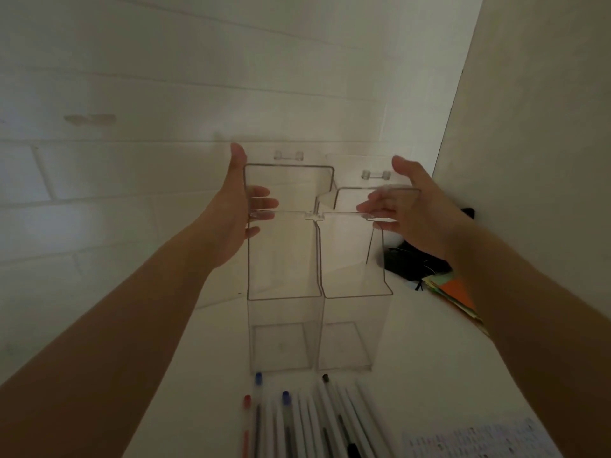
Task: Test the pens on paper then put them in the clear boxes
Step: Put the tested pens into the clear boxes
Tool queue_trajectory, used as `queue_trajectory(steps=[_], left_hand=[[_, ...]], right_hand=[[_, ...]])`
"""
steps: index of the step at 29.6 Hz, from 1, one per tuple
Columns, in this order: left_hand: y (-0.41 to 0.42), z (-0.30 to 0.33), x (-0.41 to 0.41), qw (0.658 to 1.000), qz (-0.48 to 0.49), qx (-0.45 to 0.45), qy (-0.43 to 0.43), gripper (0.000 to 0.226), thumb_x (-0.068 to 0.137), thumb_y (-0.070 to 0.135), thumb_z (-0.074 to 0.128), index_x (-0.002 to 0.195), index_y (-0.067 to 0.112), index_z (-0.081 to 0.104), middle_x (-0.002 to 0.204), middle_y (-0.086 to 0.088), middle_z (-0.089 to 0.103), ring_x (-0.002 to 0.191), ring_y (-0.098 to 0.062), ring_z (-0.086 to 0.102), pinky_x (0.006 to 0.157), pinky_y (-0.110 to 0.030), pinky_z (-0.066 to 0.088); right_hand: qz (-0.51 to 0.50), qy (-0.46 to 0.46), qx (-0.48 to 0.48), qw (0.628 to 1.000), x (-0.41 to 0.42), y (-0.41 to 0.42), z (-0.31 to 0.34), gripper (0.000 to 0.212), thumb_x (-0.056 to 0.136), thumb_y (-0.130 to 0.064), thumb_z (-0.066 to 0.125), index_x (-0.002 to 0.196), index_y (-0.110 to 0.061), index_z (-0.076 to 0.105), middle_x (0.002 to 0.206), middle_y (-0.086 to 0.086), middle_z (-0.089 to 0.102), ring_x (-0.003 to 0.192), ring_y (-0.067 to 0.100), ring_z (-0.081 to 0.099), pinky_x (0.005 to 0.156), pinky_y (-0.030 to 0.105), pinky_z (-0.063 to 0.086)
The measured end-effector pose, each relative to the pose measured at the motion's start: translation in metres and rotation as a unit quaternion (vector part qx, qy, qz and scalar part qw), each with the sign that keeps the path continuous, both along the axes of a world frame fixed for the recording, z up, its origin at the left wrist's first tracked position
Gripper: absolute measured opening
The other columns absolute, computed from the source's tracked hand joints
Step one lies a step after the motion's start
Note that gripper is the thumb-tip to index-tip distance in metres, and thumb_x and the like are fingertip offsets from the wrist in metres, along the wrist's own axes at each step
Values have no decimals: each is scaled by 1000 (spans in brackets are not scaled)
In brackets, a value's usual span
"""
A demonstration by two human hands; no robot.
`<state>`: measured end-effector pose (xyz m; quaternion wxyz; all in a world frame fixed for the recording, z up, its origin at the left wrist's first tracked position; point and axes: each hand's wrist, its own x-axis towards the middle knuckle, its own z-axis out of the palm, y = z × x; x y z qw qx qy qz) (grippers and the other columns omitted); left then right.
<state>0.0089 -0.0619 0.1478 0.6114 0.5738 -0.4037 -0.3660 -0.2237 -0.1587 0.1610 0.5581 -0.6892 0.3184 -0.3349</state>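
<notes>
Two tall clear boxes stand side by side on the white table, the left box [281,325] and the right box [350,325]. Each has a hinged clear lid swung up. My left hand [231,219] is at the left edge of the left lid [291,186], with its straight fingers showing through the plastic. My right hand [413,206] is at the right lid [357,200], which is tilted; its fingers touch the lid's right side and its thumb is raised above. Several pens [317,421] with blue, red and black caps lie in a row in front of the boxes.
A printed sheet of paper [479,438] lies at the bottom right. Orange and green papers [453,289] and a black object [413,259] sit to the right of the boxes. A white brick wall [132,160] is close behind, and a plain wall [529,127] closes the right side.
</notes>
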Motion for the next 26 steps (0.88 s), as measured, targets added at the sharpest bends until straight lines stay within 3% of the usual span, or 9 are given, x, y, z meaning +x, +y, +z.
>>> queue_trajectory(steps=[6, 11, 16, 21, 26], left_hand=[[-12, 4, 4, 999, 20, 22, 29, 79, 72, 83, 16, 81, 15, 57, 75, -4, 62, 64, -17, 56, 61, -28, 42], [-19, 2, 7, 999, 30, 21, 35, 76, 78, 77, 19, 86, 13, 58, 77, -6, 64, 72, -19, 62, 66, -32, 49], [-19, -11, 7, 998, 15, 9, 52, 63, 91, 60, 18, 90, 13, 61, 87, -6, 68, 78, -19, 66, 71, -31, 50], [-9, -30, 6, 996, -16, -27, 87, 54, 95, 51, 20, 96, 17, 62, 93, -1, 69, 87, -15, 64, 79, -30, 46], [19, -41, 2, 988, 115, -73, 74, 28, 97, 38, 35, 96, 18, 55, 92, 4, 59, 84, -12, 56, 75, -27, 43]], right_hand=[[-48, 91, 29, 994, 13, -9, 25, 72, 79, -72, 30, 98, -10, 62, 88, 16, 70, 94, 29, 64, 95, 43, 42], [-90, 139, 52, 985, 25, -21, 29, 91, 78, -80, 11, 97, -8, 63, 88, 17, 71, 82, 31, 69, 75, 37, 50], [-83, 79, 98, 989, 33, -24, 6, 71, 90, -65, 19, 94, -9, 62, 91, 15, 67, 78, 26, 67, 66, 35, 51], [-56, -11, 145, 988, 29, -16, -9, 62, 92, -59, 24, 110, -11, 59, 102, 13, 67, 93, 25, 65, 81, 37, 51], [-195, -55, 88, 975, 11, 12, -17, 38, 95, -44, 39, 111, -13, 56, 99, 4, 63, 98, 20, 60, 86, 35, 47]])
